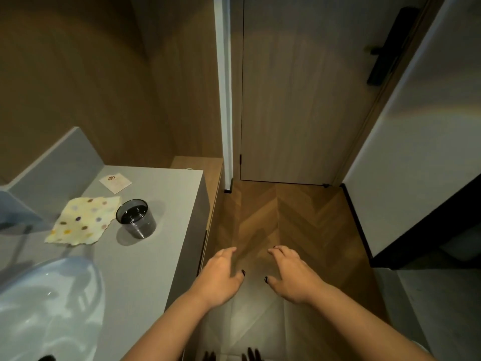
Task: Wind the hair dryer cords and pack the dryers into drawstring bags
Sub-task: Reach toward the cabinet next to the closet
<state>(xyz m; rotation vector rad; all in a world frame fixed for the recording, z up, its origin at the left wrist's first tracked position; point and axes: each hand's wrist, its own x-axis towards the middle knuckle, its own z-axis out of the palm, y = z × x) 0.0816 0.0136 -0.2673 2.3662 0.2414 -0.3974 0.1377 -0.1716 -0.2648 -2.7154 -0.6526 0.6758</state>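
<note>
No hair dryer, cord or drawstring bag shows in the head view. My left hand [221,276] hangs palm down over the wooden floor, just right of the grey vanity counter [161,246], fingers relaxed and holding nothing. My right hand [291,273] is held out beside it at the same height, fingers loosely spread, also holding nothing. A small gap separates the two hands.
On the counter lie a spotted yellow cloth [83,220], a dark tumbler [135,218] and a small white card [115,182]. A white basin [49,306] sits at the near left. A closed door [299,105] stands ahead, a white wall [416,142] to the right.
</note>
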